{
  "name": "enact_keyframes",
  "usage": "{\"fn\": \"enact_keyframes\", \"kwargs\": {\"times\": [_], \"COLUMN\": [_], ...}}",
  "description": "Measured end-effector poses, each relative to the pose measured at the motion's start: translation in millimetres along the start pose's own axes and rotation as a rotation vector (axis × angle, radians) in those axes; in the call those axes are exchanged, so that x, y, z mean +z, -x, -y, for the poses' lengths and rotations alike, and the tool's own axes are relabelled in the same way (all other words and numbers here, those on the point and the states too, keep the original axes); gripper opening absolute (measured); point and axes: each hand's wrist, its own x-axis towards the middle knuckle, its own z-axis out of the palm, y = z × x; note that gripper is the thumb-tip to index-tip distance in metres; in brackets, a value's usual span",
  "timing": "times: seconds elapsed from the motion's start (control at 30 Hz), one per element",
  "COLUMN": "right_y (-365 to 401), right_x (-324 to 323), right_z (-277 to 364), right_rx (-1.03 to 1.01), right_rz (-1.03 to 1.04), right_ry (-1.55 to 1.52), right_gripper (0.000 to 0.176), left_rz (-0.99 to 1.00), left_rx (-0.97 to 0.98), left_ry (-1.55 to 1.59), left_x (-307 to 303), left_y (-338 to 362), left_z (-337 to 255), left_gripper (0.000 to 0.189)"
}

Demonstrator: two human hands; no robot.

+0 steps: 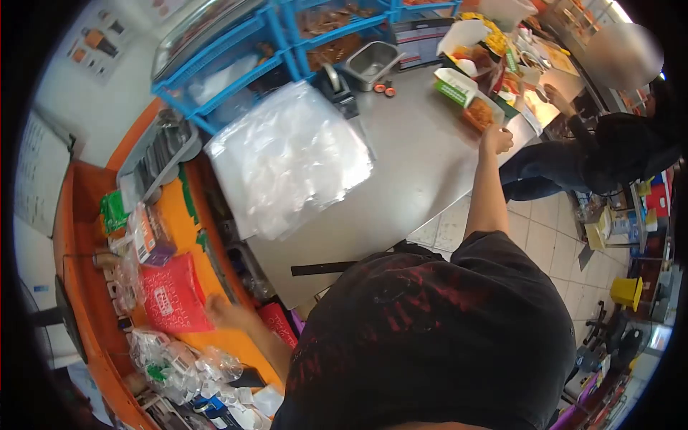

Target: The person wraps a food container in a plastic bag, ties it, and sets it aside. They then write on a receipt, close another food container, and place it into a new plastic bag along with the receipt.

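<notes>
Beside the red printed bag (pixel 174 294), my left hand (pixel 226 313) hovers over the orange shelf, its fingers smeared by motion. On the far side, my right hand (pixel 497 139) has its fingers curled closed at the near edge of an open takeaway box (pixel 454 87). Orange-brown fried food (pixel 479 112) lies in that box, and its lid stands up in white and green. Right behind it are other open boxes of food (pixel 469 59).
A stack of clear plastic bags (pixel 290 161) covers the left of the steel table (pixel 408 154). Blue baskets (pixel 222 68), a metal container (pixel 373 63) and a tape dispenser (pixel 335 84) line the back. Another person (pixel 602 143) stands at the right by the counter.
</notes>
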Motion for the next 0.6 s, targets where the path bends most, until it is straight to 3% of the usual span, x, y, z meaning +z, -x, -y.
{"fn": "enact_keyframes", "kwargs": {"times": [0.07,0.1,0.13,0.17,0.2,0.27,0.3,0.33,0.37,0.4,0.43,0.5,0.57,0.6], "right_y": [-61,-63,-100,-93,-82,-66,-49,-33,-20,-8,0,1,-13,-26], "right_x": [19,6,54,41,34,35,20,7,13,-1,-4,-20,-30,-33], "right_z": [-29,-17,-61,-48,-42,-47,-36,-28,-44,-37,-42,-43,-49,-57], "right_rx": [-0.061,0.058,-0.259,-0.304,-0.325,-0.299,-0.273,-0.225,-0.303,-0.249,-0.062,-0.192,-0.265,-0.433], "right_rz": [0.293,0.558,0.651,0.702,0.669,0.675,0.675,0.762,0.725,0.811,0.894,0.781,0.720,0.664], "right_ry": [-0.100,-0.126,-0.067,-0.004,-0.083,-0.137,-0.065,-0.075,-0.158,-0.226,-0.396,-0.367,-0.344,-0.287], "right_gripper": [0.055,0.059,0.047,0.038,0.036,0.037,0.038,0.041,0.045,0.044,0.044,0.031,0.024,0.017], "left_rz": [0.273,0.418,0.573,0.722,0.732,1.008,1.022,1.151,1.273,1.284,1.311,1.344,1.172,1.179], "left_rx": [-0.196,-0.160,0.092,0.352,0.360,0.485,0.491,0.351,0.203,0.203,0.299,0.397,0.670,0.674], "left_ry": [0.189,0.465,0.422,0.370,0.373,0.498,0.503,0.499,0.488,0.485,0.422,0.363,0.258,0.260], "left_x": [66,94,110,122,134,159,173,186,198,211,225,252,272,277], "left_y": [56,83,97,106,116,137,149,161,173,184,194,216,235,241], "left_z": [-123,-138,-175,-212,-234,-269,-281,-289,-295,-299,-300,-299,-293,-290], "left_gripper": [0.009,0.011,0.012,0.013,0.013,0.013,0.013,0.014,0.015,0.015,0.018,0.022,0.033,0.033]}}
